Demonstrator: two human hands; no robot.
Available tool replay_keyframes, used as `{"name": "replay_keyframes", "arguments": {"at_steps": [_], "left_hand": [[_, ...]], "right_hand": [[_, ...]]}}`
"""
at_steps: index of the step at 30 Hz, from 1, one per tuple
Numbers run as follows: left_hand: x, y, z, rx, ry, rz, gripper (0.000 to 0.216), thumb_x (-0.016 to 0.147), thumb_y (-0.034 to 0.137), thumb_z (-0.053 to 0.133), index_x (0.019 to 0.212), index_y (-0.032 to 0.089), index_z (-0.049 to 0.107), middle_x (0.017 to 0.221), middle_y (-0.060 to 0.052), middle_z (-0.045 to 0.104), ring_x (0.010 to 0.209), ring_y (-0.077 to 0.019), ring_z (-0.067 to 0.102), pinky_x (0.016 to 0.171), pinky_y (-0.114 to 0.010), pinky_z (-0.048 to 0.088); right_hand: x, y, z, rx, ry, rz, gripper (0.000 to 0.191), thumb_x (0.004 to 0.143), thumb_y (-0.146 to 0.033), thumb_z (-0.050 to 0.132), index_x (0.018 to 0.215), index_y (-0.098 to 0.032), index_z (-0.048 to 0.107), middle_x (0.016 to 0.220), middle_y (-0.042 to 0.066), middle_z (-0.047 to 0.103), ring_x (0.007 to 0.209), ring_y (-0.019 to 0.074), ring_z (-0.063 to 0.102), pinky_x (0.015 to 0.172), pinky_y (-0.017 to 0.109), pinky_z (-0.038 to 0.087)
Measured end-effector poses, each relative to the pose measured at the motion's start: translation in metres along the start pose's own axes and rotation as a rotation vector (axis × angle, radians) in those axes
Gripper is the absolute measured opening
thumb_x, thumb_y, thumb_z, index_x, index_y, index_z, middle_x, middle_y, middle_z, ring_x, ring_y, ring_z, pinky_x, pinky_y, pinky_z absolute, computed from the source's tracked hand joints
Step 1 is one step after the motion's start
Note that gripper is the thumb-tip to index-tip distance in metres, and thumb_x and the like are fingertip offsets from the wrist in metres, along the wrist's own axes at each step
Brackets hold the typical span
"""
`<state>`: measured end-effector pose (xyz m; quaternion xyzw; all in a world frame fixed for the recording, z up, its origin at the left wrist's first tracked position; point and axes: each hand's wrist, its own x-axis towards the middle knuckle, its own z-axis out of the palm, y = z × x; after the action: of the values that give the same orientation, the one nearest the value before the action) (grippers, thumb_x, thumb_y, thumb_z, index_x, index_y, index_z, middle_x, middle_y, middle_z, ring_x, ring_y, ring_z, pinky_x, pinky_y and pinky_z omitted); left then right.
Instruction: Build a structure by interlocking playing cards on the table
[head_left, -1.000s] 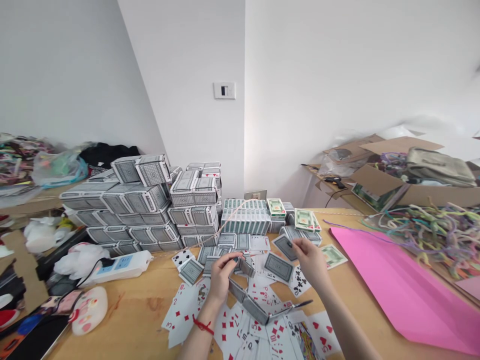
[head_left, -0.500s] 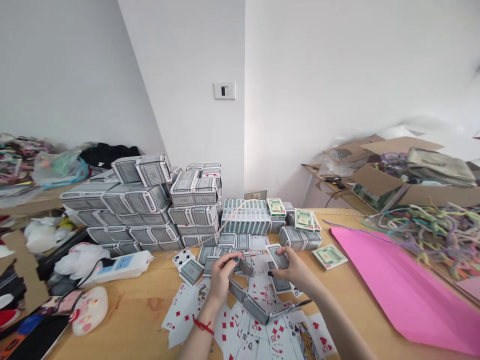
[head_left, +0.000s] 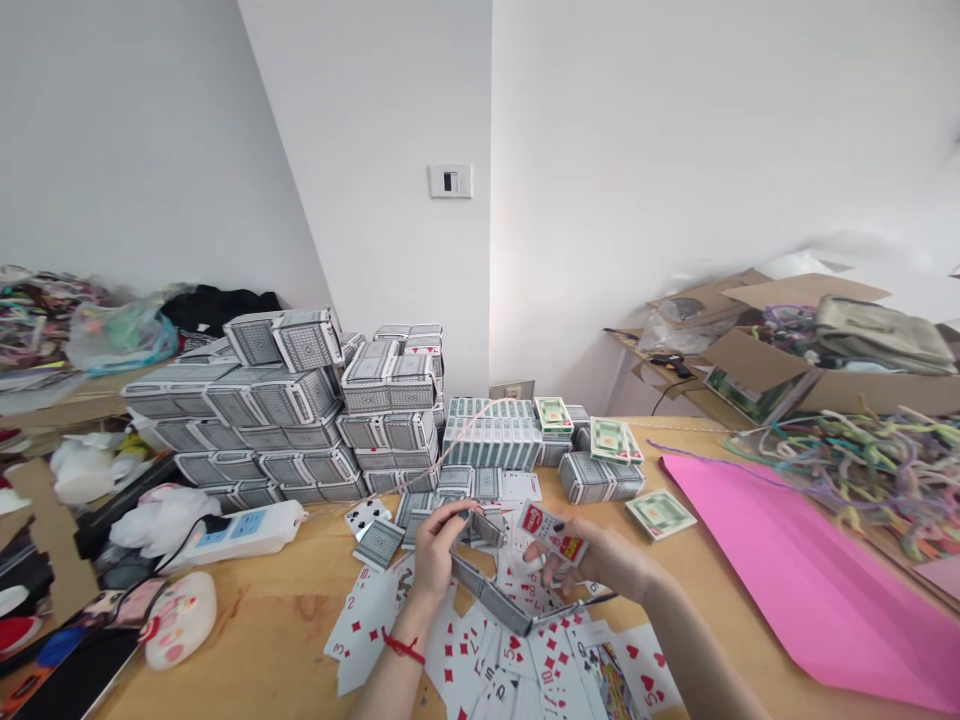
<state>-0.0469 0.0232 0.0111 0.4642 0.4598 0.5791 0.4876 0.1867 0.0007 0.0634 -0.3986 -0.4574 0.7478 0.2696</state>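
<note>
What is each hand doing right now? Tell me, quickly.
Left hand: closed, pinching the row of joined cards near its far-left end.
Right hand: closed, holding a red-and-white card.

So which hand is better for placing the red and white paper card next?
Probably the right hand: it holds that card. The left hand touches the standing grey patterned paper cards.

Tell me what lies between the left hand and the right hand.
In the head view, part of the gray-patterned card frame and loose face-up cards lie between the left hand and the right hand.
</note>
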Motion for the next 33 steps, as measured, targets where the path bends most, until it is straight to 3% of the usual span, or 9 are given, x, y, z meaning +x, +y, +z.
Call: {"name": "replay_keyframes", "arguments": {"at_steps": [3, 5, 9, 14, 21, 33], "left_hand": [[-0.002, 0.003, -0.002, -0.018, -0.049, -0.003, 0.021, 0.066, 0.025, 0.054, 0.076, 0.016, 0.071, 0.083, -0.008, 0.071, 0.085, -0.0258, 0.061, 0.075, -0.032, 0.045], [-0.003, 0.005, -0.002, -0.040, -0.069, -0.016, 0.021, 0.066, 0.026, 0.055, 0.076, 0.016, 0.071, 0.082, -0.008, 0.071, 0.082, -0.0256, 0.062, 0.072, -0.032, 0.046], [-0.003, 0.005, -0.002, -0.074, -0.034, -0.046, 0.022, 0.064, 0.027, 0.056, 0.076, 0.016, 0.071, 0.081, -0.009, 0.071, 0.078, -0.0253, 0.063, 0.067, -0.031, 0.047], [0.000, 0.002, -0.001, -0.138, 0.041, -0.105, 0.024, 0.063, 0.029, 0.058, 0.079, 0.016, 0.071, 0.084, -0.009, 0.071, 0.071, -0.0242, 0.064, 0.059, -0.030, 0.047], [0.000, 0.001, -0.001, -0.150, 0.063, -0.061, 0.023, 0.062, 0.029, 0.059, 0.077, 0.015, 0.071, 0.085, -0.010, 0.071, 0.082, -0.0273, 0.063, 0.069, -0.033, 0.047], [0.000, -0.001, -0.001, -0.184, 0.070, -0.085, 0.023, 0.063, 0.027, 0.059, 0.078, 0.014, 0.071, 0.083, -0.010, 0.071, 0.078, -0.0263, 0.064, 0.066, -0.032, 0.047]], "right_hand": [[-0.004, 0.005, -0.006, -0.188, -0.063, 0.010, 0.051, 0.082, -0.056, 0.035, 0.081, -0.014, 0.065, 0.066, 0.006, 0.064, 0.054, 0.0124, 0.055, 0.051, 0.022, 0.038], [-0.004, 0.010, -0.010, -0.206, -0.119, -0.001, 0.061, 0.081, -0.063, 0.031, 0.078, -0.013, 0.065, 0.062, 0.005, 0.060, 0.052, 0.0114, 0.053, 0.049, 0.021, 0.036], [0.003, 0.017, -0.010, -0.157, -0.175, -0.003, 0.060, 0.080, -0.064, 0.032, 0.082, -0.012, 0.064, 0.062, 0.003, 0.057, 0.051, 0.0106, 0.050, 0.048, 0.021, 0.034], [0.011, 0.018, -0.001, -0.135, -0.130, -0.041, 0.049, 0.082, -0.056, 0.039, 0.088, -0.014, 0.063, 0.066, 0.002, 0.056, 0.058, 0.0114, 0.051, 0.056, 0.023, 0.037], [0.015, 0.021, 0.011, -0.151, -0.090, -0.055, 0.048, 0.081, -0.058, 0.039, 0.090, -0.016, 0.062, 0.066, 0.002, 0.057, 0.058, 0.0123, 0.050, 0.058, 0.025, 0.038], [0.015, 0.020, 0.003, -0.171, -0.087, -0.049, 0.052, 0.079, -0.061, 0.038, 0.088, -0.016, 0.062, 0.065, 0.001, 0.055, 0.058, 0.0115, 0.049, 0.060, 0.025, 0.039]]}}
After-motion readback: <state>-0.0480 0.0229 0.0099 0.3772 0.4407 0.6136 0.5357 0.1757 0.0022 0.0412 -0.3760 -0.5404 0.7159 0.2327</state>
